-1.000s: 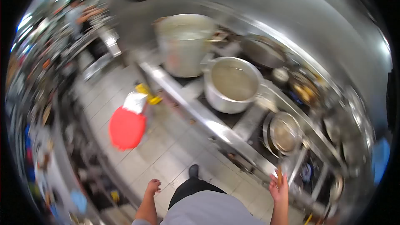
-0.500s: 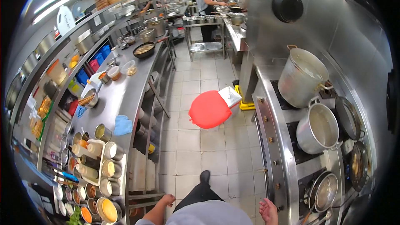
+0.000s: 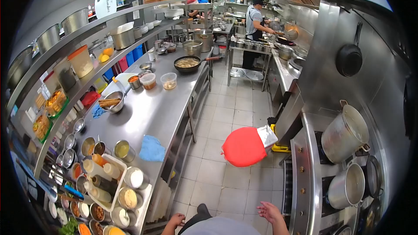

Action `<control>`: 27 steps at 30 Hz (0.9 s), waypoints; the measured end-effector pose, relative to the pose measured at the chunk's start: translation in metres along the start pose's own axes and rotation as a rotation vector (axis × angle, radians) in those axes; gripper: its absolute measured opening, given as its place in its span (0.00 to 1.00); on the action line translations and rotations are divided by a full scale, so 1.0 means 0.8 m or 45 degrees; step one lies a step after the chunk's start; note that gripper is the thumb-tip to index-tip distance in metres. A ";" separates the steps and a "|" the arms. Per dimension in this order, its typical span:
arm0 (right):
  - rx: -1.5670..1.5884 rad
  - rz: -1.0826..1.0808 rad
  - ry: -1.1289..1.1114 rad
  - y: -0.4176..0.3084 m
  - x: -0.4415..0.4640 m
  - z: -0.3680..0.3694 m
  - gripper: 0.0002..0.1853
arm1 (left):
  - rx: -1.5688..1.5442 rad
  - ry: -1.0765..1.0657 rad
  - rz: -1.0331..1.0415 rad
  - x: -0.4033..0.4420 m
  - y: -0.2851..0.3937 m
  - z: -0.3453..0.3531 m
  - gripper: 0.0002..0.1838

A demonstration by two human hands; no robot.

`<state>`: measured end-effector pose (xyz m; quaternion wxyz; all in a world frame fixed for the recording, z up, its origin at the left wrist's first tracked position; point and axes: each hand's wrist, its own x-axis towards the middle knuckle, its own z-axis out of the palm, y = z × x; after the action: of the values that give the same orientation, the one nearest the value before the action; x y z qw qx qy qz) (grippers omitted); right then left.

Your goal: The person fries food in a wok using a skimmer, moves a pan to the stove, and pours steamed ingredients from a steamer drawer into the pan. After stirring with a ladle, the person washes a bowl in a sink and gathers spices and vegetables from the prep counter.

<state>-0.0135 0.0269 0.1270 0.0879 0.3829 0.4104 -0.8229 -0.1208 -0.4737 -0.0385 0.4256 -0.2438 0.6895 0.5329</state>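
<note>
My left hand (image 3: 176,220) hangs low beside the left counter with its fingers loosely bent and nothing visible in it. On the other side, my right hand (image 3: 270,212) is held out palm-up, fingers apart, holding nothing, left of the stove front (image 3: 300,182). Ahead on the tiled floor (image 3: 204,187) stands a red, round-topped thing (image 3: 246,148) with a silvery piece (image 3: 267,136) at its back right. Nearest my left hand is the steel counter (image 3: 139,119), where a tray of squeeze bottles (image 3: 98,172) and several tins of ingredients sit.
A blue cloth (image 3: 152,148) and a frying pan (image 3: 188,64) with a red handle lie along the left counter. Large pots (image 3: 346,135) stand on the right-hand stove. A co-worker (image 3: 254,24) works at the far cooking line. Something yellow (image 3: 280,143) is beside the stove.
My view has tilted up and swung left, so the counter, red thing and stove sit lower and further right. My right hand has risen slightly, its fingers spreading.
</note>
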 end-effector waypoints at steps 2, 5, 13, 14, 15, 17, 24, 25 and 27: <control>-0.207 0.021 -0.031 -0.024 0.035 0.042 0.16 | -0.066 0.004 -0.021 0.009 0.019 -0.020 0.18; -0.209 -0.022 -0.107 -0.048 0.075 0.092 0.16 | -0.073 -0.023 0.025 0.032 0.055 -0.045 0.18; -0.390 0.126 -0.198 -0.087 0.164 0.169 0.18 | -0.298 -0.115 0.305 0.032 0.216 -0.043 0.23; -0.388 0.120 -0.203 -0.094 0.178 0.178 0.19 | -0.337 -0.088 0.285 0.026 0.232 -0.040 0.23; -0.417 0.151 -0.222 -0.104 0.189 0.191 0.19 | -0.361 -0.128 0.342 0.019 0.248 -0.037 0.23; -0.427 0.127 -0.266 -0.129 0.215 0.221 0.20 | -0.405 -0.141 0.395 0.011 0.282 -0.037 0.22; -0.495 0.037 -0.359 -0.230 0.383 0.336 0.17 | -0.440 -0.138 0.559 0.014 0.401 -0.052 0.18; -0.525 -0.074 -0.295 -0.256 0.411 0.363 0.16 | -0.464 -0.090 0.597 0.016 0.420 -0.057 0.17; -0.637 -0.366 -0.228 -0.324 0.486 0.419 0.16 | -0.494 0.001 0.600 0.022 0.454 -0.068 0.16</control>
<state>-0.5881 0.0118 0.1357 0.0981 0.2132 0.6409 -0.7309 -0.4343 -0.4089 0.1418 0.2353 -0.1541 0.6125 0.7387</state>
